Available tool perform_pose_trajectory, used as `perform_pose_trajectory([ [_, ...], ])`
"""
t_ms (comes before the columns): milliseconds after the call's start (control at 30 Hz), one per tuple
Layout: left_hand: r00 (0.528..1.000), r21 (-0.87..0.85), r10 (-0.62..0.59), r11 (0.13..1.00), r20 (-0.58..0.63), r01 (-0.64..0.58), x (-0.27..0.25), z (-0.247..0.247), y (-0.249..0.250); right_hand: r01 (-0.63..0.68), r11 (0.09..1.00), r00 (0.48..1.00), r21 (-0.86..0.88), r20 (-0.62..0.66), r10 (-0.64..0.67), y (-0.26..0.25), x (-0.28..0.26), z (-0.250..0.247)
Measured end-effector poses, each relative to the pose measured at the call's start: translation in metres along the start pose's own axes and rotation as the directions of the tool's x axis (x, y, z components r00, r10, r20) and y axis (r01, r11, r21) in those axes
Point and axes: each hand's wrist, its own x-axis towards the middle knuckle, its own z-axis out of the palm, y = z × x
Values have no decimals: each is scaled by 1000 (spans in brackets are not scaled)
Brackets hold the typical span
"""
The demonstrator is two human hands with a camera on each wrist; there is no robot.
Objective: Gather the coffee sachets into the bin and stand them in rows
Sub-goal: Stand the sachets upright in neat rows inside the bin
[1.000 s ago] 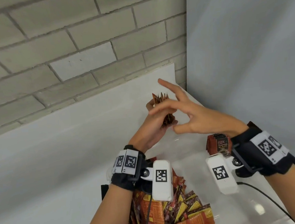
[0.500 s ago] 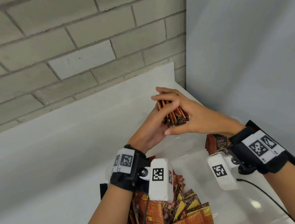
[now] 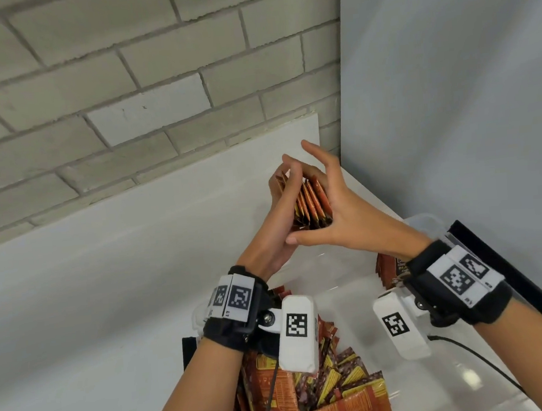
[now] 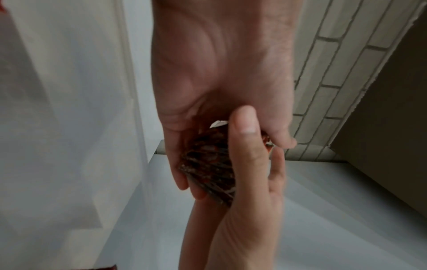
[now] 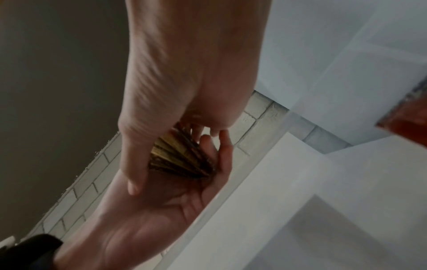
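We've got a fanned stack of coffee sachets (image 3: 312, 203) held up in the air above the clear bin (image 3: 342, 284), well off the white surface (image 3: 93, 319). Our left hand (image 3: 276, 224) cradles the stack, fingers curled round its far side. Our right hand (image 3: 336, 212) presses against the near side with fingers spread fairly wide and thumb under the lower edge. We judge this as the squaring-up step: tapping the bundle even before it goes in. A short row of sachets (image 3: 391, 270) already stands at the bin's right end, and a loose pile (image 3: 328, 393) waits below. Next we need to close the fan tight and lower it upright beside that row.
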Motion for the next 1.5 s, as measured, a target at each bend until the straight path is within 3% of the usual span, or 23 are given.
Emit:
perform_pose_trajectory([
  [200, 998, -2, -60, 998, 35, 60, 1, -4, -2, 0, 996, 997, -92, -80, -8, 1, 3, 2],
  [400, 997, -75, -59, 995, 49, 63, 0, -4, -2, 28, 997, 997, -69, -76, -34, 0, 2, 3],
  [533, 991, -67, -75, 994, 110, 83, -1, -5, -2, -36, 999, 997, 5, 65, 35, 1, -1, -8],
  [667, 989, -74, -69, 994, 127, 79, -3, -9, 0, -119, 986, 971, -121, 192, 141, 5, -7, -21],
  [800, 981, -66, -119, 989, 155, 131, -5, -8, 0, -87, 967, 981, -239, 149, 125, 8, -6, -14],
  [967, 972, -74, -119, 988, 205, 137, -7, -6, 1, -37, 996, 997, -83, 64, 42, 7, -4, -11],
  [1100, 978, -191, -123, 969, 170, 155, -8, -5, 4, -57, 988, 993, -145, 93, 71, 9, -4, -12],
  [1500, 966, -109, -214, 967, 145, 231, -2, -4, 0, -95, 962, 985, -256, 112, 127, 9, -5, -10],
])
